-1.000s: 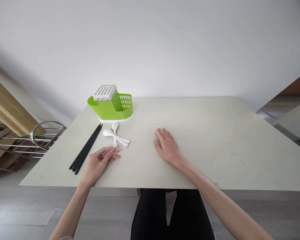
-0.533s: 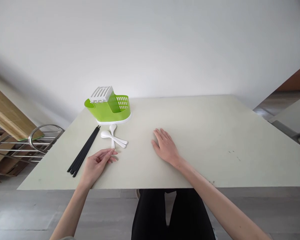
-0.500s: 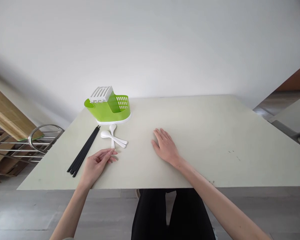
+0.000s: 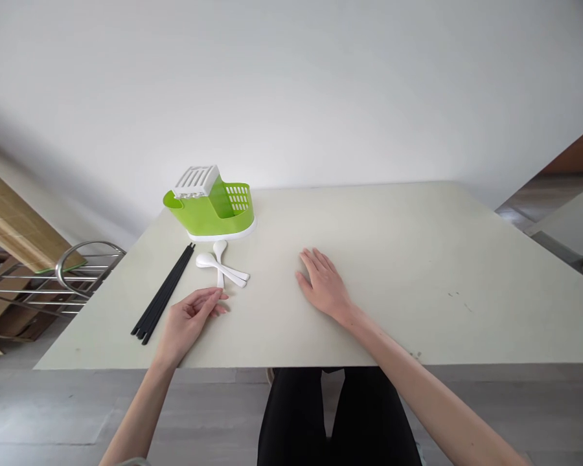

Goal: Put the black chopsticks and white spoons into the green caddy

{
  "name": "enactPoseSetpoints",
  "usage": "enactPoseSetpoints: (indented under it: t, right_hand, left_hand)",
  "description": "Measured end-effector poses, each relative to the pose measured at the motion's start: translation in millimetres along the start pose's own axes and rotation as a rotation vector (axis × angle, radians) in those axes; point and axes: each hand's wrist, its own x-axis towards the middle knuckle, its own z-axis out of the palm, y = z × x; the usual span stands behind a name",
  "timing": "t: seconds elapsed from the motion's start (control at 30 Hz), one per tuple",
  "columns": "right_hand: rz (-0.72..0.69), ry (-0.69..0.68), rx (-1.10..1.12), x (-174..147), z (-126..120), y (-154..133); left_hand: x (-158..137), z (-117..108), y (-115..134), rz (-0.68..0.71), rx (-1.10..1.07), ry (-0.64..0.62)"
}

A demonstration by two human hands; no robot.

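My left hand (image 4: 189,320) is closed at the near end of a white spoon (image 4: 220,279), with thumb and forefinger pinched at the handle's tip. White spoons (image 4: 230,273) lie crossed over one another there, their bowls toward the back and left. To the left of that hand is a bundle of black chopsticks (image 4: 162,294), lying slantwise on the table. Behind the spoons stands a green utensil holder (image 4: 204,219) with a white slotted top and white base. My right hand (image 4: 324,285) rests palm down on the table, fingers stretched out, holding nothing.
The pale table (image 4: 393,246) meets a white wall (image 4: 320,97) at the back. Left of it stand a metal rack (image 4: 85,272), a tan board (image 4: 19,220) and cardboard boxes. A light-coloured piece of furniture (image 4: 573,213) is at the right.
The view has shifted very slightly. Neither hand has visibly moved on the table, and the spoons, chopsticks and holder stay where they were.
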Motion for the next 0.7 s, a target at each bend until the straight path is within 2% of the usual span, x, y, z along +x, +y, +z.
enactPoseSetpoints:
  t: [0.7]
  right_hand:
    - [-0.033,0.02,-0.014,-7.6,6.6,-0.5]
  left_hand:
    - [-8.0,-4.7,-7.6,0.051,0.059,-0.125]
